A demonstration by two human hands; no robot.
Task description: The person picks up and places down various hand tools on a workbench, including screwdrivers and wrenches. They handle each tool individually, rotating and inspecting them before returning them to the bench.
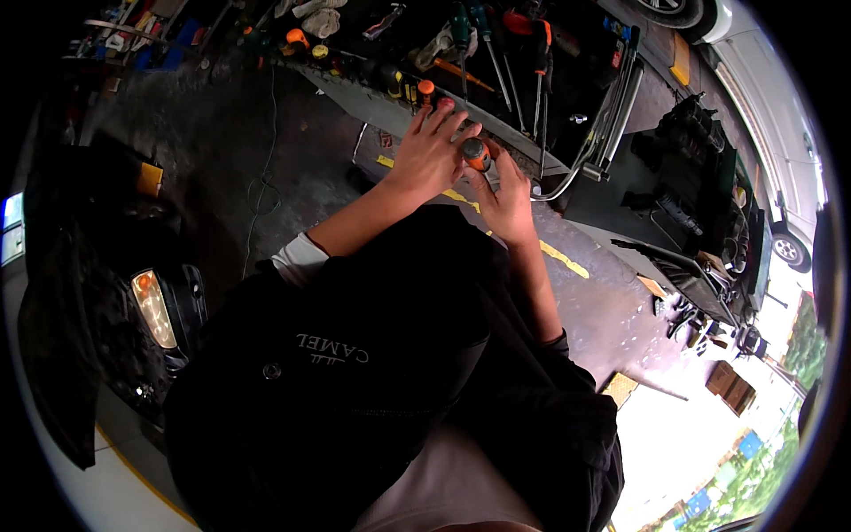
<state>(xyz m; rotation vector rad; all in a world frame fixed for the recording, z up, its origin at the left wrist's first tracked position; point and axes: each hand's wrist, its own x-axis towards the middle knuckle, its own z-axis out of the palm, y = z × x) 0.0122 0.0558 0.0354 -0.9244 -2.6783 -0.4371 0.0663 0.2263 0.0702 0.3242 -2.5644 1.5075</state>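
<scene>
My right hand (507,197) pinches a screwdriver (477,154) by its orange and black handle. The handle's end faces up, and its shaft is hidden. Just left of it, my left hand (425,160) has its fingers stretched toward the near edge of a tool cart (363,105). Its fingertips are beside a red handle (445,104) and an orange handle (426,88) standing in that edge. Whether they touch these handles I cannot tell. More handles, among them a black and yellow one (393,80), stand in a row further left.
On the dark cart top lie long screwdrivers (539,84), pale gloves (321,21) and metal bars (618,115). Black parts lie on a grey surface (612,204) to the right. A car headlight (154,309) is at the left, and a white vehicle (780,115) stands at the far right.
</scene>
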